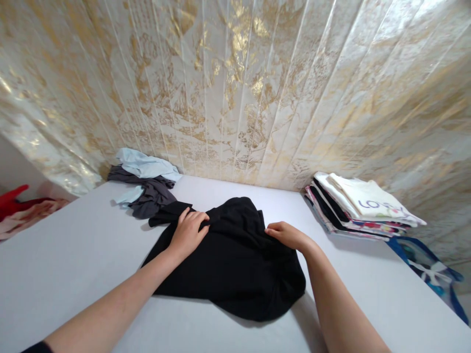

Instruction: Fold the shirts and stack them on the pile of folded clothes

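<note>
Saw the black garment [228, 264] at the middle of the white tabletop [73, 274], in front of the two forearms. Pinched an upper-left fold of it between the thumb and fingers of the left hand [189, 233]; pinched its right border with the right hand [289, 235]. Could not tell the exact place of the right hand's lower fingers.

Judged the work on this garment as partly done: found the cloth gathered and seemingly doubled over, but not yet flat or even. Judged as left the straightening of the edges and the smoothing of the creases.

Noticed the long axis running from left to right, slanting a little nearer at the right. Found the narrow end pointing to the far left, and the wide, rounded end to the near right. Could not distinguish collar from hem.

Further out, saw crumpled grey cloth [158, 193] and pale blue cloth [147, 164] at the far left, close to the narrow end. At the far right, well apart, noted a folded stack of clothes [333, 206].
</note>
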